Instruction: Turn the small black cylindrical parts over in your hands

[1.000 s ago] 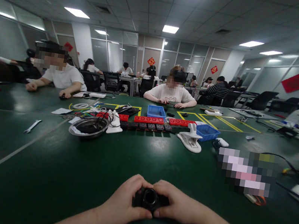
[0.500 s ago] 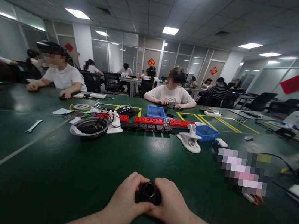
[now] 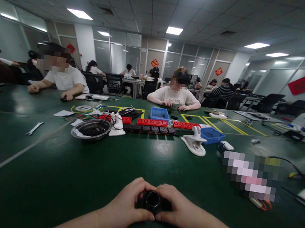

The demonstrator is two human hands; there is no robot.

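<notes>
A small black round object [image 3: 152, 200] with a dark circular opening on top is held between my two hands, near the front of the green table. My left hand [image 3: 129, 202] curves around its left side, thumb in front and fingers behind. From the right, my right hand [image 3: 179, 210] grips it the same way. The fingertips of both hands almost meet at the back, and the thumbs come close together at the front. Its lower part is dark and hard to make out.
Across the green table [image 3: 121, 163] lie a metal bowl [image 3: 91, 129], a white clip stand [image 3: 193, 145], red strips [image 3: 152, 122], blue trays [image 3: 211, 135] and a wrench [image 3: 34, 129]. A pixelated item [image 3: 248, 177] lies at right. People sit opposite.
Both hands and the black object have shifted slightly down. My right thumb now shows in front of the object, and my right hand sits a little further right.
</notes>
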